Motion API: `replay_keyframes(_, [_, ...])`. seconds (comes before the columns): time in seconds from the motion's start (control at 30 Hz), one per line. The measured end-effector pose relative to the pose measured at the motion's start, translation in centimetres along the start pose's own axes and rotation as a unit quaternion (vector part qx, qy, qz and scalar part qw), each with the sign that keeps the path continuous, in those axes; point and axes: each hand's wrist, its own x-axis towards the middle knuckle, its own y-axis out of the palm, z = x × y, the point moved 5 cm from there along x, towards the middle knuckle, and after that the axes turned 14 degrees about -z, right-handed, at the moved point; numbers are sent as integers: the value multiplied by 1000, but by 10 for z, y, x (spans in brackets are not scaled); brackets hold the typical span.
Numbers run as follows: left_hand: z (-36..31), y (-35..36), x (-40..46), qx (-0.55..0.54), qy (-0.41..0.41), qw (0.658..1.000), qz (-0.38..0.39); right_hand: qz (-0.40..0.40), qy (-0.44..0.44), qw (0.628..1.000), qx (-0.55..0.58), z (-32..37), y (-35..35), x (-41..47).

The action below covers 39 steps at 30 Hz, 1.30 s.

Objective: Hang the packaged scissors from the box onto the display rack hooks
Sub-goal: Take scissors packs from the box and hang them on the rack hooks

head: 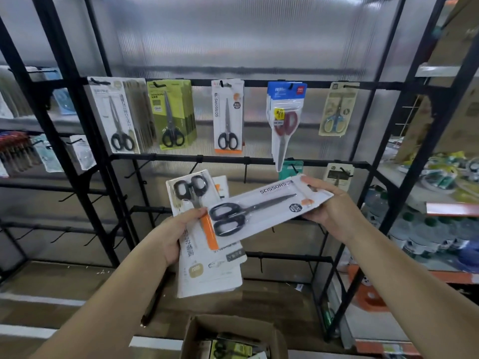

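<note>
both hands (328, 207) grip scissors packs (261, 211).

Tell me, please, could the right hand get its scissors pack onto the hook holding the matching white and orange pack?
Probably yes. The right hand pinches the scissors pack by its top end, and nothing stands between it and that hook above; the hanging pack leaves the tip free.

We see two bare forearms, no sleeves reaching the wrists. The left hand (178, 229) and right hand (329, 206) wear no gloves, rings, or watch; fingers (309, 181) are short-nailed.
</note>
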Motion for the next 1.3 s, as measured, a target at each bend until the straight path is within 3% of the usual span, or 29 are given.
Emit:
replay_keyframes(0.13, [9,5,5,-52,9,996,-71,-19,87,994,56,-5,-1,1])
replay_keyframes(0.23, [13,11,7,-118,25,988,-95,15,101,989,103,-2,4,-3])
replay_keyframes(0.37, [24,31,-2,-171,40,980,-97,44,13,998,38,-5,28,-6])
replay_keyframes(0.6, [26,11,-1,-159,109,975,-110,-35,-123,990,-55,1,64,13])
replay_keyframes(0.73, [5,-16,21,-170,119,970,-128,-50,-234,958,-158,20,98,29])
replay_keyframes(0.9, [-32,-52,52,-150,152,967,-139,-55,-290,933,-207,48,147,52])
replay_keyframes(1.0, [-55,-72,72,-133,165,968,-133,-55,-345,894,-281,68,183,63])
replay_keyframes(1.1, [-75,-87,92,-129,174,970,-114,-73,-358,868,-337,89,214,77])
replay_keyframes(1.3, [-109,-106,129,-127,183,972,-72,-143,-284,884,-343,82,231,118])
